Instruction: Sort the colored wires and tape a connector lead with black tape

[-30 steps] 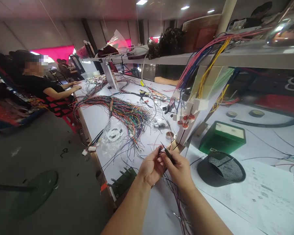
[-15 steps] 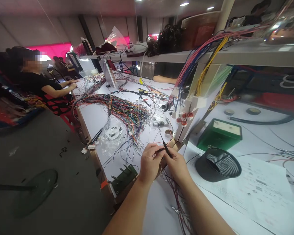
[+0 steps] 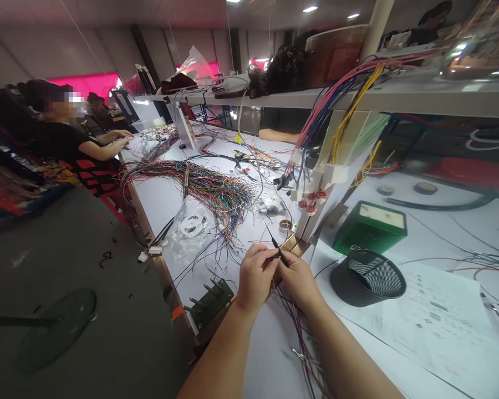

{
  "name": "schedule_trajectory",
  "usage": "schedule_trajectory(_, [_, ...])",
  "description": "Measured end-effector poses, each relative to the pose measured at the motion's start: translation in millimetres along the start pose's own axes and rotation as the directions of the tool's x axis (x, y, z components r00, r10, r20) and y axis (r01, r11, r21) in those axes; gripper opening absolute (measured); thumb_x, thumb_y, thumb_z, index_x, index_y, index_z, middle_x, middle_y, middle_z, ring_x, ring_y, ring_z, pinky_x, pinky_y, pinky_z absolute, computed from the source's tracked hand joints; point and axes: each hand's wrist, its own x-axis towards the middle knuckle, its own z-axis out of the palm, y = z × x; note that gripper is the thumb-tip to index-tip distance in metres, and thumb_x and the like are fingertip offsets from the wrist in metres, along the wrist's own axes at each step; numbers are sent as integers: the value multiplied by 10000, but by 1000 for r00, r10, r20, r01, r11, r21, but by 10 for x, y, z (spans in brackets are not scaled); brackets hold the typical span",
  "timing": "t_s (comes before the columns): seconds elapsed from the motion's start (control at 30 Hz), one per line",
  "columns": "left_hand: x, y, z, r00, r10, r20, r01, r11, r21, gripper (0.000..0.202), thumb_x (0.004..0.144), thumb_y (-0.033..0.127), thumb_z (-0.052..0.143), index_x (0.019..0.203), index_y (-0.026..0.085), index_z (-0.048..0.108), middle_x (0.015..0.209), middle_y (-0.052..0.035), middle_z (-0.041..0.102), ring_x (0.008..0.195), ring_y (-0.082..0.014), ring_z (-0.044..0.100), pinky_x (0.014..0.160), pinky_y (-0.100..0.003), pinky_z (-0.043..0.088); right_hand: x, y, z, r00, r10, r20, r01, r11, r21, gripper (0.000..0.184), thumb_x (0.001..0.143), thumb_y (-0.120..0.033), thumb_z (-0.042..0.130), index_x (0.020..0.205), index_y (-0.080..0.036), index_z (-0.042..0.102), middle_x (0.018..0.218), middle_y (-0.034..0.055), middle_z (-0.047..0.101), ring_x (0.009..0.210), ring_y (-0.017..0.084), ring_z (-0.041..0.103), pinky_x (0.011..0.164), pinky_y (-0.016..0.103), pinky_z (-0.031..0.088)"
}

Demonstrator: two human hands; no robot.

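Tool [image 3: 275, 243] clamped in R hand [image 3: 301, 280] fingers, tip to 11 o'clock – L hand [image 3: 253, 278] fingers pinching blk part [image 3: 271, 257]; bin [image 3: 347, 282] at 3, narrow gap – table edge [image 3: 161, 270] at 9.

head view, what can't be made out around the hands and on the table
All in the head view:
Small dark part: mostly covered by the fingers of the left hand, and too small to identify.
Black tool: its back end is hidden by the right hand.
Dark red wires: some run out past the bottom edge, which cuts them off.
Paper sheet: its print is too small and blurred to read.
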Motion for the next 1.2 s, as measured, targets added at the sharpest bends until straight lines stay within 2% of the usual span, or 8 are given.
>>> schedule_trajectory(0.13, [-1,-3,6,1000,-8,-5,8,999,-37,227,752,111,679,905,257,761,881,-41,620,807,-173,568,775,-266,449,7,11,-3,1000,3,5,-3,1000,-6,290,844,-435,524,833,-179,660,698,-4,619,744,197,569,700,281,451])
schedule_trajectory(0.37, [-8,-23,4,1000,1,4,-1,1000,17,236,772,125,661,936,264,756,890,-42,609,844,-183,568,821,-282,447,-5,-7,-10,999,28,19,-28,999,16,267,840,-421,528,796,-185,646,614,-21,573,752,207,579,737,299,457])
schedule_trajectory(0.57, [-17,3,32,999,28,39,-26,998,-50,222,813,180,643,991,269,742,953,-58,602,936,-206,560,881,-310,439,-10,-7,-17,998,52,17,-53,998,43,221,822,-369,520,767,-188,633,583,-31,564,708,197,578,692,292,462])
schedule_trajectory(0.8, [-15,-38,40,996,74,53,-76,997,33,232,849,181,609,1028,266,729,982,-62,598,999,-204,557,915,-301,427,-9,-6,-11,999,48,19,-49,997,52,234,823,-383,515,750,-188,621,613,-29,579,695,192,571,663,283,460])
schedule_trajectory(0.97, [-22,-49,41,993,93,68,-97,994,58,233,864,184,595,1042,262,723,983,-63,593,1004,-199,554,925,-299,420,-6,-9,-18,999,38,14,-38,999,31,225,821,-359,509,740,-184,625,616,-25,574,729,196,567,687,285,448])
schedule_trajectory(1.2, [-17,-16,44,997,65,43,-65,998,-13,217,835,171,629,1000,262,737,969,-60,604,966,-200,561,894,-296,430,2,43,-8,999,32,11,-32,999,15,254,833,-381,503,792,-177,648,649,-18,591,687,185,561,630,273,441])
